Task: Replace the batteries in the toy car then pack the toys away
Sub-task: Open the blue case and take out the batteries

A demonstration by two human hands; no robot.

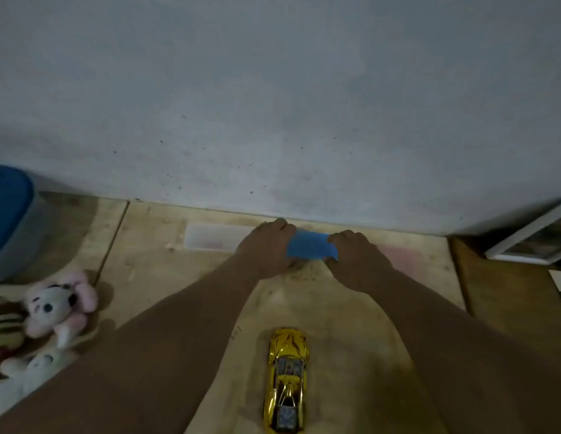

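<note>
A shiny gold toy car (287, 382) stands on the tan floor between my forearms, nose pointing toward the wall. Farther out, close to the wall, my left hand (266, 247) and my right hand (356, 258) both grip a small blue box-like object (310, 245), one hand at each end, fingers curled over it. What the blue object holds is hidden. A clear plastic tray or lid (210, 238) lies flat on the floor just left of my left hand.
A pink-and-white plush toy (58, 305) and other soft toys (9, 336) lie at the left. A blue-lidded bin (9, 214) stands at the far left by the wall. A white-framed picture (536, 236) leans at the right. The grey wall (273, 104) closes off the front.
</note>
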